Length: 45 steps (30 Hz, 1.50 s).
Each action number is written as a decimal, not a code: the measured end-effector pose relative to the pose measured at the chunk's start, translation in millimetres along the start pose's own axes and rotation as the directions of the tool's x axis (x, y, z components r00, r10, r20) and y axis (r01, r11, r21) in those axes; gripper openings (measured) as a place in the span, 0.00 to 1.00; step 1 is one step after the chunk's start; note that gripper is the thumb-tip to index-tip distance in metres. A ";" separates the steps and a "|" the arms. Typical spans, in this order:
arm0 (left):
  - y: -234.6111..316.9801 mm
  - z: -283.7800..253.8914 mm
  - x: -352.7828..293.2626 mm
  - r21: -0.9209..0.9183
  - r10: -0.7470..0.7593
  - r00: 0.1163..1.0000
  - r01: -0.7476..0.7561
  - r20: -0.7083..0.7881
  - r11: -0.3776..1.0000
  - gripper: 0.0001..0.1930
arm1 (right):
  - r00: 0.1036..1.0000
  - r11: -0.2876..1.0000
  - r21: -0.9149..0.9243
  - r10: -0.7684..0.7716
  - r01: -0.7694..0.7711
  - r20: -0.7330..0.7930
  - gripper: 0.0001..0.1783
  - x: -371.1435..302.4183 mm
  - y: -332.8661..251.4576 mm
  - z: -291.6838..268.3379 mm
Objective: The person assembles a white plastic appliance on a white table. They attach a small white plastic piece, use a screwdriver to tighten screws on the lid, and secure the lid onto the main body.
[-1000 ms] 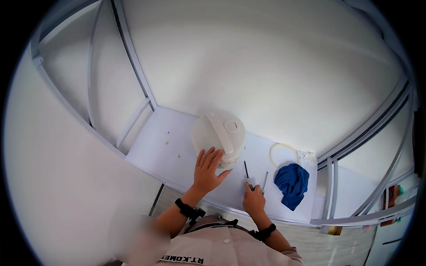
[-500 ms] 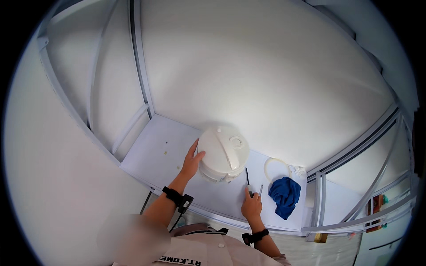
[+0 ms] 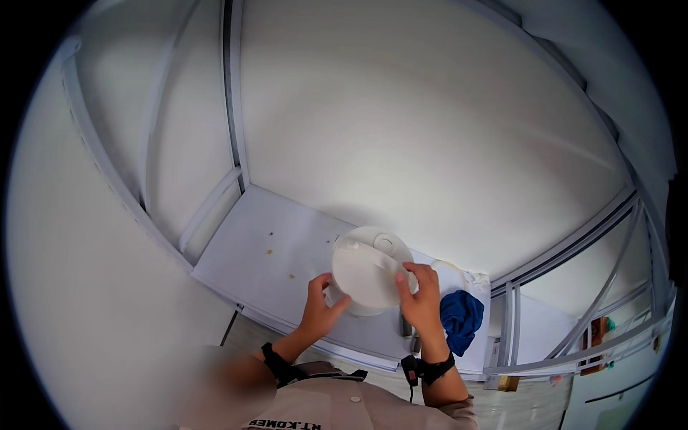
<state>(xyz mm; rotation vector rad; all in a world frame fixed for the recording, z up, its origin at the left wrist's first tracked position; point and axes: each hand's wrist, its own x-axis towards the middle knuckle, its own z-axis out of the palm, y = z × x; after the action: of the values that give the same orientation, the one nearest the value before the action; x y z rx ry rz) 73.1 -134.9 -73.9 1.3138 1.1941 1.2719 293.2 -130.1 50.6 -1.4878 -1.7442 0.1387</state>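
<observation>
A rounded white rice cooker (image 3: 365, 276), with a carry handle across its lid and a round vent, is between my two hands over the table. The fingers and thumb of my left hand (image 3: 321, 308) curve around its near left side. My right hand (image 3: 421, 295) grips the right side, thumb toward the lid. Whether the cooker stands on the table or is raised a little, I cannot tell. Partly hidden by my right hand, a dark tool handle (image 3: 405, 324) lies on the table, apparently a screwdriver's.
A crumpled blue cloth (image 3: 461, 320) lies on the white table (image 3: 236, 244) to the right. Behind it are a pale hose (image 3: 450, 266) and a crumpled white piece (image 3: 480, 279). Small yellowish bits (image 3: 292, 276) dot the left side. A wall (image 3: 416, 143) and frame posts (image 3: 233, 100) border the table.
My right hand has let go of the dark screwdriver and moved up onto the cooker's right side. The cooker has come nearer and slightly right; my left hand has shifted to its near left side.
</observation>
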 end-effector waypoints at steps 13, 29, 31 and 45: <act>-1.1 -19.1 13.0 0.068 0.055 0.997 -0.059 0.063 0.996 0.45 | 0.875 0.930 -0.340 0.278 -0.141 0.397 0.23 72.7 -41.0 84.2; -6.7 -16.5 22.9 -0.030 0.101 0.983 -0.098 0.156 0.995 0.50 | 0.789 0.925 -0.252 0.376 -0.285 0.485 0.16 85.1 -36.4 84.8; -4.3 -16.7 23.8 -0.026 0.101 0.981 -0.098 0.164 0.995 0.51 | 0.797 0.927 -0.218 0.374 -0.305 0.474 0.15 84.2 -36.1 83.2; 18.7 -6.2 24.1 0.179 0.144 0.976 -0.173 0.164 0.968 0.54 | 0.884 0.533 0.705 0.273 -0.468 0.380 0.05 84.1 1.5 10.7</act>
<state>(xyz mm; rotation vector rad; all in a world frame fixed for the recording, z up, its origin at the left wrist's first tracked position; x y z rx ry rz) 67.6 -112.9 -52.6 1.6460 1.1455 1.1674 290.5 -52.7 85.1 -1.1414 -1.1911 1.2019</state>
